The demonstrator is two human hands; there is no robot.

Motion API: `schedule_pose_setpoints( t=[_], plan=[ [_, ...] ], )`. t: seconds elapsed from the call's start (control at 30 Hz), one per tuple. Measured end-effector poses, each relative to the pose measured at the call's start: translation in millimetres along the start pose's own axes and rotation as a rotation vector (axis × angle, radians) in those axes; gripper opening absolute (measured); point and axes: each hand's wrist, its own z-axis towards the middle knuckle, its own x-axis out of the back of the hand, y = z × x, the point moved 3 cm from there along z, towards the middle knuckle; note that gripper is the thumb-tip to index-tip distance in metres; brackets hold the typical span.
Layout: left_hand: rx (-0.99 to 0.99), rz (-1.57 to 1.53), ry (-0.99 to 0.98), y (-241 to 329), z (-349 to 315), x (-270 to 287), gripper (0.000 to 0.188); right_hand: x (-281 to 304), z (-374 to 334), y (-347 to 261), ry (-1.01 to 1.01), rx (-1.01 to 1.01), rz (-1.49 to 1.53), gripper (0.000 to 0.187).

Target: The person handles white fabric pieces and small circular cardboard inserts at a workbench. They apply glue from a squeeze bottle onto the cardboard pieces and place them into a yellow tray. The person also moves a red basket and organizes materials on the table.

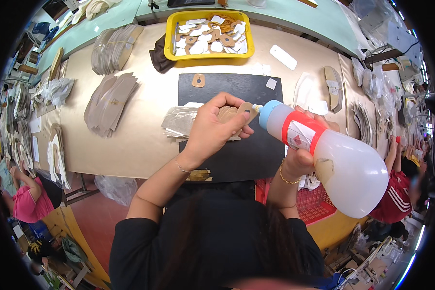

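Tan tab (247, 105): dark-dotted; pinched over the black mat (232, 159), which lies at the middle of the table (111, 154), by its near edge.
Left hand (217, 121): thumb and fingers grasping the tab; tan pieces fan out behind the fingers, whether also gripped cannot be told.
Right hand (298, 162): wrapped round the bottle (350, 169), its nozzle (257, 107) beside the tab; contact unclear.
Handling, as judged: tab kept flat and still, nozzle low, squeeze light and even, fingertips clear of the tip.
Bottle: translucent plastic, tilted, blue cap, red band; contents and level unclear.
Yellow tray (210, 59): table's far edge, middle; white and tan pieces, rubber bands (221, 23) at back.
Red basket (314, 205): below table's near edge, right of mat; contents partly hidden by right arm.
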Motion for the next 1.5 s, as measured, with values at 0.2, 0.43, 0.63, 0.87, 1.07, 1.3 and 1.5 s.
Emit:
schedule_pose_setpoints(
  t=[0.2, 0.43, 0.63, 0.87, 1.07, 1.3, 1.5],
  plan=[
    [0.009, 0.084, -0.014, 4.2, -3.3, -3.9, 0.019, 0.0, 1.2, -0.4, -0.052, 0.007, 0.048, 0.085],
    [0.036, 0.0, 0.02, 1.0, 1.3, 3.6, 0.018, 6.9, 1.1, 0.3, 0.167, -0.059, 0.007, 0.087],
    [0.038, -0.007, 0.015, 0.2, 4.5, 5.2, 0.017, 7.4, 1.7, 2.4, 0.108, -0.047, 0.064, 0.084],
    [0.047, 0.04, 0.028, 1.7, 0.8, 2.1, 0.014, 2.5, -2.0, 6.6, 0.015, -0.061, 0.083, 0.084],
    [0.063, 0.033, 0.01, 1.6, 4.4, 5.0, 0.015, 0.4, 1.9, 7.6, 0.061, 0.003, -0.01, 0.085],
    [0.017, -0.066, 0.031, 2.6, 9.2, 8.8, 0.015, 7.5, -4.8, 1.0, 0.067, -0.12, 0.17, 0.086],
    [-0.036, 0.083, 0.065, 5.5, 6.5, 7.7, 0.015, 10.0, -3.5, 10.9, -0.191, 0.132, 0.178, 0.083]
  ],
)
